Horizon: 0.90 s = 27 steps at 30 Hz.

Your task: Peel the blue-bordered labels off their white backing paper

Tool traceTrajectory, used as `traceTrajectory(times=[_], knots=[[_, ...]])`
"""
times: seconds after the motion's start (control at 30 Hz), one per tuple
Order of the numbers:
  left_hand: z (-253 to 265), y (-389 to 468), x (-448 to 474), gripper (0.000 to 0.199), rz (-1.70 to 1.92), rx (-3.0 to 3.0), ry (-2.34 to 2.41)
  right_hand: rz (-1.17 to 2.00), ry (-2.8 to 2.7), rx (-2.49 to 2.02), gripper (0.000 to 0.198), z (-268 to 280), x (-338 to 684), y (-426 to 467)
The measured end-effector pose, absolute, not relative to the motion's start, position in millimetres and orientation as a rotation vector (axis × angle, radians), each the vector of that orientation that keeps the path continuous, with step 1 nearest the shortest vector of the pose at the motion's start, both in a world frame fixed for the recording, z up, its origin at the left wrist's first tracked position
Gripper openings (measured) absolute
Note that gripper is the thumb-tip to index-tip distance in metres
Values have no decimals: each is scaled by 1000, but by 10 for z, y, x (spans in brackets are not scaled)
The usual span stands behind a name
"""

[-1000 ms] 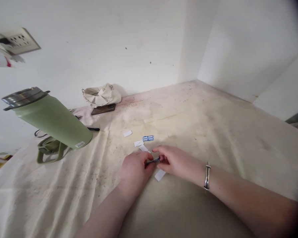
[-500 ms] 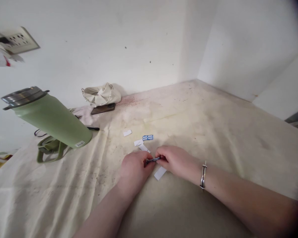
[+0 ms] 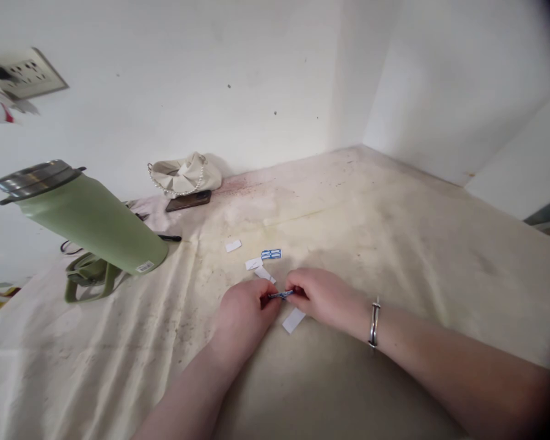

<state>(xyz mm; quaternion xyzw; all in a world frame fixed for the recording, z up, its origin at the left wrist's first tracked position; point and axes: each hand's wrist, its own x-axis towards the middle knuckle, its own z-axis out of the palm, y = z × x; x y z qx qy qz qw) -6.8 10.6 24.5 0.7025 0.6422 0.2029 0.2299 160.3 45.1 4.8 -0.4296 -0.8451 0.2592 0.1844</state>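
Observation:
My left hand (image 3: 247,308) and my right hand (image 3: 314,293) pinch opposite ends of a small blue-and-white printed paper piece (image 3: 281,294), seen almost edge-on. Fingers cover most of it. Below it, partly under my right hand, lies a blank white paper strip (image 3: 294,319). Just beyond the hands, another white strip (image 3: 265,275) touches a white piece with a thin dark mark (image 3: 253,263). Beside these rests a piece with a blue printed pattern (image 3: 271,253). Farther off lies a small white piece (image 3: 233,245) with a notched edge.
On the left stands a tall green tumbler (image 3: 91,220) with a steel rim, its green lid (image 3: 89,275) beside it. A black pen (image 3: 169,238) lies behind. A phone (image 3: 189,201) and a cream pouch with a pearl strap (image 3: 183,174) sit by the wall. Creased cloth (image 3: 132,366) covers the table.
The held paper piece has tilted a little, so more of its blue print shows. Both hands keep their pinch, and the whole view has shifted slightly.

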Motion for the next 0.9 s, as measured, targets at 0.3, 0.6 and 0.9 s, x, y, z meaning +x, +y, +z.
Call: traceTrajectory(times=[0.3, 0.6, 0.9], knots=[[227, 83, -139, 9, 807, 1700, 1595, 1168, -2162, -1145, 10, 104, 1664, 491], [259, 78, -131, 14, 935, 1397, 1393, 1436, -2024, -1102, 16, 119, 1683, 522], [184, 147, -215, 17, 1263, 955, 1263, 847, -2500, -1081, 23, 178, 1751, 433]])
